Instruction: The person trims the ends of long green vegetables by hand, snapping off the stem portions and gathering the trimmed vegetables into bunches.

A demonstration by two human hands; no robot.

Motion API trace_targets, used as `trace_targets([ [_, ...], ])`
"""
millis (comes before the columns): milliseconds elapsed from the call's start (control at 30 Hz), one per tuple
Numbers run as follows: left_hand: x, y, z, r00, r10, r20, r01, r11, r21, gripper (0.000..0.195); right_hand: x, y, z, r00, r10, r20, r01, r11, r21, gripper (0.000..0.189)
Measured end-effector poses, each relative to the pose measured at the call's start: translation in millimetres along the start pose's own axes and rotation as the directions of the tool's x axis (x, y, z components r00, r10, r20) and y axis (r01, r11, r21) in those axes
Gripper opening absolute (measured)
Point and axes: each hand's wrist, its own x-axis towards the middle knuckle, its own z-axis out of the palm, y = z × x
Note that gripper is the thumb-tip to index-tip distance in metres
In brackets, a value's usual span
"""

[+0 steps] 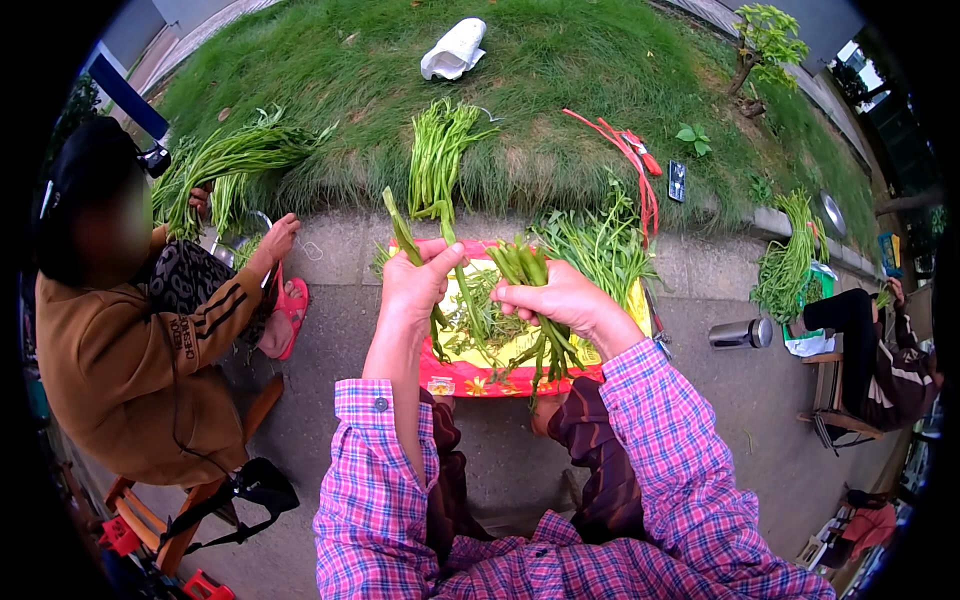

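My left hand [415, 283] pinches a few long green vegetable stems [400, 225] between thumb and fingers. In my right hand [566, 298] is a thicker bunch of green stems [519, 264], its thin ends hanging down. Both hands are above a red and yellow plastic sack [480, 385] spread out before my knees. Loose leaf trimmings [491, 326] lie on the sack. Beyond my left hand, a bundle of mostly bare stems [439, 161] rests on the grass edge and kerb. Leafy stalks [600, 251] are heaped at the sack's far right side.
On the left sits a person [135, 360] holding a bunch of greens [240, 154]. Another seated person [892, 367] is at right, near a steel flask [740, 334]. Red strips [622, 150], a phone [676, 181] and a white bag [454, 49] lie on the grass [337, 67].
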Motion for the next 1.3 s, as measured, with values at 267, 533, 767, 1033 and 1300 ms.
trace_targets([
  [267, 1.0, -0.1, -0.1, 1.0, 0.002, 0.024, -0.002, 1.0, -0.004, 0.016, 0.9, 2.9, -3.4, 0.999, 0.031, -0.042, -0.031, 1.0, 0.005, 0.023],
  [533, 1.9, -1.3, 0.0, 1.0, 0.008, 0.023, -0.008, 1.0, -0.028, 0.017, 3.4, 4.2, -1.3, 0.994, 0.024, -0.103, -0.028, 0.999, -0.036, 0.017],
  [767, 3.6, -5.5, 3.2, 1.0, -0.013, -0.002, 0.013, 0.996, -0.084, 0.018, 11.8, 6.3, 7.6, 0.937, -0.111, -0.331, 0.105, 0.994, -0.036, 0.015],
  [1033, 2.7, -5.9, 12.8, 0.998, -0.049, -0.036, 0.041, 0.981, -0.192, 0.014, 14.7, 9.0, 13.9, 0.814, -0.225, -0.536, 0.229, 0.972, -0.06, 0.011],
  [1300, 9.2, 1.0, -5.9, 0.976, -0.072, -0.205, 0.026, 0.976, -0.218, 0.013, -7.0, -9.6, -7.4, 0.601, -0.378, -0.705, 0.403, 0.904, -0.141, 0.01],
])
